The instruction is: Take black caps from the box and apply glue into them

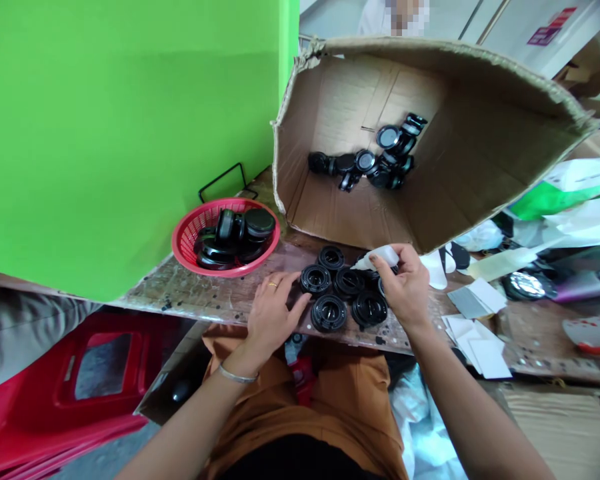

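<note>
Bottle (386,254), probably light and soft, best squeezed mid-body, is gripped in the right hand (407,285); left hand (275,308), loosely spread, at the leftmost disc (315,281).

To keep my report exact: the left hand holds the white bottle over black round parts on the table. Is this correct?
Not quite: the head view shows the right hand holding the white bottle over black round parts on the table.

Left hand (275,310): palm down by the tabletop's (180,293) near edge, fingers loosely bent, thumb spread.
Left forearm (195,407): bare, slanting inward.
Right hand (409,287): above the tabletop, thumb and fingers pinching.
Right forearm (465,387): bare, crossing the near edge.
</note>
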`<action>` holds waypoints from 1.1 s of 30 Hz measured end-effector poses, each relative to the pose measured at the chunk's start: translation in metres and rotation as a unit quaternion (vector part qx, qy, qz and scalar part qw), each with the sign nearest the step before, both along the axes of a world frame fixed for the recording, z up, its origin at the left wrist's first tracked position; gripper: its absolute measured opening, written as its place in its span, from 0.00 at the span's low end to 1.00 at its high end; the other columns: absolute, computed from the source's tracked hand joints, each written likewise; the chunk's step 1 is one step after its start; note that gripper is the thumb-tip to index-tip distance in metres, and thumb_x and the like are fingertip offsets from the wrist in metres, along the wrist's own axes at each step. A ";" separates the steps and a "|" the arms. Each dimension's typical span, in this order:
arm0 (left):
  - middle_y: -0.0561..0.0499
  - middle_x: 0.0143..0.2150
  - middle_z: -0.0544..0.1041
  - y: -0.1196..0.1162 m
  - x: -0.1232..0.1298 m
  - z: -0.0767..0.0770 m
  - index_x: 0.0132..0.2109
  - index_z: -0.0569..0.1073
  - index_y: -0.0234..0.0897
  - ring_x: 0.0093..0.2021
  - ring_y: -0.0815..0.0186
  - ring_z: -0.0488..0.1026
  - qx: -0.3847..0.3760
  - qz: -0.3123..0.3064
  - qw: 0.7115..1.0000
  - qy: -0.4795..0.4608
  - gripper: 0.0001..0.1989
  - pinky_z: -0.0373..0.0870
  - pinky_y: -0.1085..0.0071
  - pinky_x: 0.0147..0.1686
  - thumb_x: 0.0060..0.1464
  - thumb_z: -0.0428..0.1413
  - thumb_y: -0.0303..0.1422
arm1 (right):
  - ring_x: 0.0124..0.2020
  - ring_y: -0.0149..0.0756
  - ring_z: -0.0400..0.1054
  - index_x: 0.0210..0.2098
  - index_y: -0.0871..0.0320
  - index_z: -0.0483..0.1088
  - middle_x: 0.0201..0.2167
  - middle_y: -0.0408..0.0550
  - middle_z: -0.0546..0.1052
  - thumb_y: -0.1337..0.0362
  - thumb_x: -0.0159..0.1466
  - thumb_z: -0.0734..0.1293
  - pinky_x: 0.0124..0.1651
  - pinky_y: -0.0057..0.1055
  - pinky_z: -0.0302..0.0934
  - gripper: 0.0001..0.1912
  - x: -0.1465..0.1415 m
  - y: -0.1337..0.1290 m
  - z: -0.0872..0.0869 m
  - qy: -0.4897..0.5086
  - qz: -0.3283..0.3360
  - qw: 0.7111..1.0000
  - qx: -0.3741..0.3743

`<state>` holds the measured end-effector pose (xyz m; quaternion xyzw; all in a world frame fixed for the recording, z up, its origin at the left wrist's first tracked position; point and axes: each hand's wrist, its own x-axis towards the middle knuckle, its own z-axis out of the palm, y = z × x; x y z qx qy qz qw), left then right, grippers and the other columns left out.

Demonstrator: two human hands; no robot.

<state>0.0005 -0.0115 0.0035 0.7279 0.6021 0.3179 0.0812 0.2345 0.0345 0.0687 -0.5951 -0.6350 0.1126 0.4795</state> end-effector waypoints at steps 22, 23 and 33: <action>0.45 0.53 0.73 0.000 0.002 -0.001 0.56 0.67 0.40 0.55 0.54 0.67 0.007 0.007 1.000 0.014 0.20 0.62 0.54 0.57 0.59 0.54 0.41 | 0.33 0.35 0.65 0.34 0.56 0.69 0.30 0.42 0.72 0.60 0.62 0.67 0.37 0.31 0.58 0.06 -0.008 -0.033 0.015 -0.045 0.080 0.995 -0.027; 0.45 0.53 0.73 0.000 0.002 -0.001 0.56 0.67 0.40 0.55 0.54 0.67 0.008 0.007 1.000 0.014 0.20 0.61 0.54 0.57 0.59 0.54 0.41 | 0.32 0.34 0.65 0.34 0.56 0.69 0.30 0.42 0.72 0.60 0.62 0.67 0.36 0.31 0.58 0.06 -0.005 -0.034 0.016 -0.047 0.079 0.995 -0.031; 0.44 0.53 0.73 -0.001 0.002 0.000 0.56 0.67 0.40 0.55 0.54 0.67 0.017 0.008 1.000 0.010 0.19 0.62 0.53 0.57 0.59 0.54 0.41 | 0.26 0.32 0.62 0.32 0.56 0.69 0.25 0.40 0.70 0.58 0.60 0.68 0.30 0.29 0.56 0.09 0.016 -0.032 0.017 -0.025 0.056 0.997 -0.054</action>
